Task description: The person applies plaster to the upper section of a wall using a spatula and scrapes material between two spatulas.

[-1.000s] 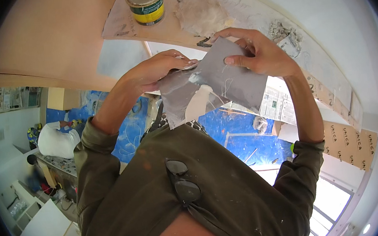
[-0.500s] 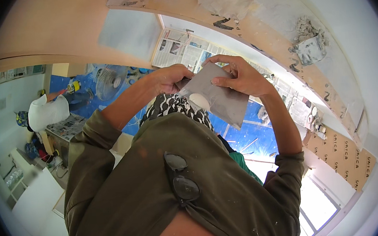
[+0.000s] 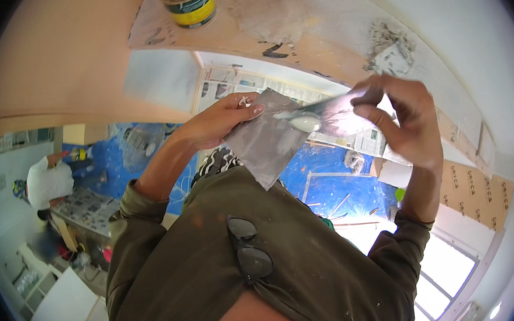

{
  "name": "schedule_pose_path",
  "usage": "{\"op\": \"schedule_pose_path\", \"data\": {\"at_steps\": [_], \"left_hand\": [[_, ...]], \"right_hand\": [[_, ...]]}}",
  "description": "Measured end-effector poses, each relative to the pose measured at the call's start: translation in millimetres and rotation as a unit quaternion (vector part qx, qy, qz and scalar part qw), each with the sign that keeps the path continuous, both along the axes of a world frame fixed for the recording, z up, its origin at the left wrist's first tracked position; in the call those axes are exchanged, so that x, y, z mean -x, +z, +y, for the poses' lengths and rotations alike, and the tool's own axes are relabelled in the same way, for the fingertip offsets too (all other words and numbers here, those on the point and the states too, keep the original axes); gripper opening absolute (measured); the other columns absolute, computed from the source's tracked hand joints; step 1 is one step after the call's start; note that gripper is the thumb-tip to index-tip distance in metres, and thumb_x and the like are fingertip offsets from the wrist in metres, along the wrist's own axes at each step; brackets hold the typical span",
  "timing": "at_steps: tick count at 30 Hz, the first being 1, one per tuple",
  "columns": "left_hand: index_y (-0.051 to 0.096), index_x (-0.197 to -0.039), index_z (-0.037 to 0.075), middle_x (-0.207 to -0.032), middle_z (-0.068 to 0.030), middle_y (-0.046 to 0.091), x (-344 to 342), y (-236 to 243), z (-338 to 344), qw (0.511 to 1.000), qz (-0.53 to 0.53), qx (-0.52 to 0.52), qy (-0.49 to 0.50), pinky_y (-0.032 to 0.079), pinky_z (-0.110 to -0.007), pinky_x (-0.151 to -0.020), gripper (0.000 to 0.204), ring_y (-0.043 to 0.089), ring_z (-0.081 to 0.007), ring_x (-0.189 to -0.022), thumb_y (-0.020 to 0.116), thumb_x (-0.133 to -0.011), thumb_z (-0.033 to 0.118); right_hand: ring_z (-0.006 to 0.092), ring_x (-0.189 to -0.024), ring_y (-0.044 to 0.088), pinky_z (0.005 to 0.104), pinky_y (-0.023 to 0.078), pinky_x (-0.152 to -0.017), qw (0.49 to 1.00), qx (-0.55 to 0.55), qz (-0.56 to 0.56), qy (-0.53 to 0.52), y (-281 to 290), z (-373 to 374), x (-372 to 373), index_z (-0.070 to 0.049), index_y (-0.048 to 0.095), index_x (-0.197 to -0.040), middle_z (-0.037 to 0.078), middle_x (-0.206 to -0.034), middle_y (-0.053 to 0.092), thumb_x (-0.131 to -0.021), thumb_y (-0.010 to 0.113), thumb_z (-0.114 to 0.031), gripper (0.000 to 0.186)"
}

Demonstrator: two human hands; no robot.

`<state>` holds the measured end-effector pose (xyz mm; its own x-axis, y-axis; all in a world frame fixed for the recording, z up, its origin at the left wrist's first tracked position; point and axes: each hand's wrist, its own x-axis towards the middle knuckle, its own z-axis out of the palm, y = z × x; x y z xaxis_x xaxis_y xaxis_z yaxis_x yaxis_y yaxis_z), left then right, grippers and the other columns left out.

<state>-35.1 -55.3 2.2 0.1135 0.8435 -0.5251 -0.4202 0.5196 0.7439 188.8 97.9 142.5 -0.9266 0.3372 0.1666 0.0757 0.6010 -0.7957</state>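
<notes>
In front of my chest, my left hand pinches a thin grey putty spreader blade along its left edge, with thumb on top. White smudges show on the fingers. My right hand grips a second, shiny spreader blade by its far right edge, thumb and bent fingers closed on it. This blade's left end meets or overlaps the grey one; glare hides part of it. A rounded dab of white putty sits where the two blades come together.
An open tin with a yellow and green label stands on the putty-smeared board ahead, near a crumpled, whitish scrap. A fan stands on the blue floor sheet. At left is a person in white.
My right hand has moved right and pulled its blade out from the grey one, which it overlapped before. The grey blade has shifted left. The view has tilted, showing more of the tin.
</notes>
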Motion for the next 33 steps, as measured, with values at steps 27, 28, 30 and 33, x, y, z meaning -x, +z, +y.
{"op": "schedule_pose_path", "data": {"at_steps": [27,28,30,33], "left_hand": [[0.055,-0.118,-0.003,-0.104,-0.0064,0.063,40.3,21.9,25.0,0.992,-0.021,-0.003,-0.126,0.05,-0.025,-0.079,0.035,0.059,-0.0097,-0.095,0.061,-0.093,0.02],[0.055,-0.117,-0.003,-0.103,-0.0061,0.063,40.8,13.9,25.8,0.99,-0.053,-0.006,-0.134,0.051,-0.025,-0.077,0.034,0.06,-0.0099,-0.095,0.061,-0.092,0.02],[0.054,-0.119,-0.003,-0.104,-0.0063,0.062,38.4,4.6,28.8,0.991,-0.057,-0.008,-0.124,0.052,-0.026,-0.075,0.035,0.06,-0.0105,-0.094,0.06,-0.093,0.019],[0.058,-0.106,-0.002,-0.094,-0.0036,0.062,29.7,-1.2,30.7,0.995,0.0,-0.013,-0.098,0.05,-0.024,-0.067,0.023,0.059,-0.0075,-0.083,0.055,-0.096,0.019]], "right_hand": [[0.0124,-0.058,0.043,0.0314,0.037,-0.054,0.956,0.036,-0.25,-0.147,-26.9,-8.6,45.1,0.004,0.053,-0.083,0.01,-0.062,0.052,-0.083,0.067,-0.007,0.018],[0.0122,-0.058,0.041,0.0311,0.036,-0.054,0.961,0.045,-0.242,-0.126,-36.1,-10.7,45.1,0.004,0.053,-0.083,0.008,-0.062,0.049,-0.083,0.067,-0.007,0.018],[0.0118,-0.059,0.036,0.0306,0.034,-0.054,0.969,0.062,-0.225,-0.085,-52.9,-19.4,46.2,0.004,0.053,-0.083,0.005,-0.061,0.043,-0.083,0.067,-0.008,0.018],[0.0115,-0.062,0.037,0.0298,0.033,-0.054,0.959,0.103,-0.257,-0.062,-46.1,-36.2,53.7,0.004,0.053,-0.082,0.005,-0.063,0.045,-0.083,0.067,-0.009,0.019]]}}
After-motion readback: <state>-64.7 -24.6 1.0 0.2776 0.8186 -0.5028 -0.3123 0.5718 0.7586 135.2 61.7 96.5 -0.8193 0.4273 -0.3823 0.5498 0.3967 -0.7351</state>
